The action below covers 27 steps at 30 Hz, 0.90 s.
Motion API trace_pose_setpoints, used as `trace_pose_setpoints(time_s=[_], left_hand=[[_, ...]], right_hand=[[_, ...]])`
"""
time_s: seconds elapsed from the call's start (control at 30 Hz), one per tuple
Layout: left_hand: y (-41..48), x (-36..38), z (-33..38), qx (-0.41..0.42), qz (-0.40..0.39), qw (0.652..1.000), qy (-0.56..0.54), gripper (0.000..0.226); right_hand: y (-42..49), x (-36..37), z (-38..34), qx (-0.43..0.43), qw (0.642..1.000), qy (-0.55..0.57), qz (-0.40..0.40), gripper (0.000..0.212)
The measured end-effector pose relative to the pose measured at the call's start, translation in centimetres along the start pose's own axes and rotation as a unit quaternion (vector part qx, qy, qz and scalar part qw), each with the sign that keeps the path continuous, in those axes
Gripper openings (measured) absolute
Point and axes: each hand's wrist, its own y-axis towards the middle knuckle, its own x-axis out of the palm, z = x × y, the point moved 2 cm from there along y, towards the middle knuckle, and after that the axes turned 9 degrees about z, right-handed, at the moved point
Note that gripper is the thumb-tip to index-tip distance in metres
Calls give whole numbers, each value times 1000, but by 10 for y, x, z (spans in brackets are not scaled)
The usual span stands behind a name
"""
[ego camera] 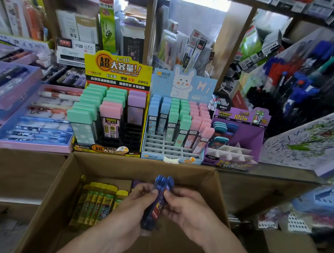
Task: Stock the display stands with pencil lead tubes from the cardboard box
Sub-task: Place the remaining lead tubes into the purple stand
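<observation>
Blue pencil lead tubes [163,185] stand bunched above the cardboard box [137,170], near its far wall. The left hand [131,210] and right hand [188,212] pinch them from either side. Fingers hide the bundle's middle, so the count is unclear.

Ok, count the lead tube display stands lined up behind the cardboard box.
3: the yellow stand on the left, the light blue rabbit stand in the middle, the purple stand on the right.
</observation>
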Motion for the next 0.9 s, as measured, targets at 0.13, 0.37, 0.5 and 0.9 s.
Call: trace_pose_setpoints(time_s=[0.13, 0.37, 0.5, 0.9], left_hand=[[-3, 2, 8, 17, -26, 999, 8, 12], [-4, 0, 14, 57, -22, 998, 21, 32], [-4, -1, 14, 40, -30, 999, -8, 31], [-4, 0, 15, 38, -19, 998, -47, 30]], right_hand=[[-6, -6, -9, -66, 998, -22, -2, 15], [-20, -21, -32, -168, 983, -53, 42, 11], [-32, -33, -51, -192, 980, -17, 46, 19], [-57, -100, -130, -417, 885, -63, 199, 17]])
